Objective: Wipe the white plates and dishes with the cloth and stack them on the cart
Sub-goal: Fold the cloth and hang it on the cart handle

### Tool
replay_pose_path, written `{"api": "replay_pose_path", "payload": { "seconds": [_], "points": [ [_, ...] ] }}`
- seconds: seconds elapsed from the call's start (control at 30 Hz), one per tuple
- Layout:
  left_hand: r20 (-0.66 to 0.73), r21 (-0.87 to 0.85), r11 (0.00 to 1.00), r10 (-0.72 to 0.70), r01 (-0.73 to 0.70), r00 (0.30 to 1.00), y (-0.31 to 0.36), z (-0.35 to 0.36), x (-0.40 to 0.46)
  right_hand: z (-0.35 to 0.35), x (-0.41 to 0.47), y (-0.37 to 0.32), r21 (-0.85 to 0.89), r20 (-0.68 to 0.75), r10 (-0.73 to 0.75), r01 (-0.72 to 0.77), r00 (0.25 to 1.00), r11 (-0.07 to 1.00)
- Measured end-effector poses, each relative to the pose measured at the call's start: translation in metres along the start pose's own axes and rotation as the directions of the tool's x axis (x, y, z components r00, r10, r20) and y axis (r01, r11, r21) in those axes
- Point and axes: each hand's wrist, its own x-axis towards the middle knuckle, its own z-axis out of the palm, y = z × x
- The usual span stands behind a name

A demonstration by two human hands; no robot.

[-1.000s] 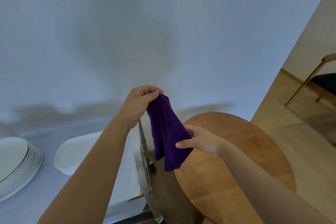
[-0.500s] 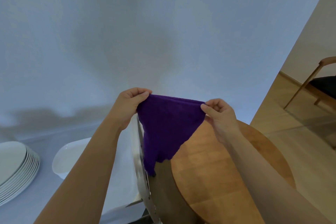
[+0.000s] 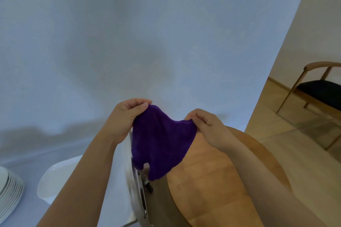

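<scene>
Cloth (image 3: pixel 160 143) hangs between left hand (image 3: pixel 125 120) and right hand (image 3: pixel 208 127), each grip pinching a corner.

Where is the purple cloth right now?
In the head view the purple cloth hangs mid-frame, pinched at its top corners by the left hand and the right hand, above the gap between the cart's edge and the round wooden table.

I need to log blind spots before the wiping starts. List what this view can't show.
- Stack of plates, head view: cut off by the left edge.
- White dish: partly hidden behind the left forearm.
- Purple cloth, pinched by left hand and right hand: hides the cart edge.
</scene>
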Motion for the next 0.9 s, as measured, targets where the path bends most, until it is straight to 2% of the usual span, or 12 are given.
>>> {"api": "replay_pose_path", "payload": {
  "seconds": [0.1, 0.13, 0.23, 0.3, 0.37, 0.43, 0.53, 0.67, 0.73, 0.8, 0.83, 0.9],
  "points": [
    [-0.054, 0.014, 1.000, 0.021, -0.021, 0.998, 0.008, -0.002, 0.004, 0.003, -0.002, 0.002, 0.154, -0.028, 0.106, -0.101, 0.994, 0.983],
    [-0.059, 0.038, 0.999, 0.030, -0.027, 0.998, 0.010, -0.005, 0.004, 0.002, -0.002, 0.003, 0.125, -0.041, 0.124, -0.118, 0.991, 0.985],
    [-0.038, 0.128, 0.991, 0.053, -0.048, 0.998, 0.013, -0.008, 0.005, 0.000, -0.001, 0.002, -0.142, -0.064, 0.089, -0.098, 0.994, 0.985],
    [-0.037, 0.167, 0.984, 0.065, -0.058, 0.997, 0.012, -0.012, 0.003, -0.003, 0.001, -0.001, -0.189, -0.133, 0.032, -0.057, 0.991, 0.980],
    [-0.030, 0.161, 0.984, 0.076, -0.070, 0.997, 0.011, -0.018, 0.001, -0.009, 0.004, -0.006, -0.135, -0.196, -0.039, 0.012, 0.980, 0.991],
    [-0.020, 0.101, 0.994, 0.039, -0.037, 0.999, 0.008, -0.021, 0.000, -0.012, 0.009, -0.011, -0.021, -0.214, -0.028, 0.024, 0.976, 0.999],
    [-0.013, 0.102, 0.994, -0.025, 0.026, 1.000, -0.002, -0.020, -0.003, -0.013, 0.013, -0.017, 0.083, -0.212, -0.006, 0.024, 0.977, 0.996],
    [0.006, 0.071, 0.997, -0.038, 0.038, 0.999, -0.001, -0.016, -0.004, -0.020, 0.015, -0.026, 0.127, -0.177, -0.035, 0.058, 0.984, 0.990],
    [-0.037, 0.073, 0.995, -0.070, 0.073, 0.997, 0.005, -0.008, -0.003, -0.022, 0.016, -0.031, 0.132, -0.151, -0.066, 0.086, 0.986, 0.987],
    [-0.077, 0.165, 0.983, -0.069, 0.081, 0.995, 0.012, 0.001, -0.004, -0.022, 0.017, -0.037, 0.149, -0.132, -0.097, 0.116, 0.987, 0.982],
    [-0.054, 0.240, 0.969, -0.049, 0.061, 0.997, 0.016, 0.005, -0.005, -0.021, 0.017, -0.038, 0.163, -0.122, -0.107, 0.127, 0.987, 0.978],
    [0.100, 0.372, 0.928, -0.049, 0.009, 0.994, 0.025, 0.007, -0.007, -0.021, 0.017, -0.039, 0.187, -0.111, -0.117, 0.136, 0.987, 0.973]
  ]
}}
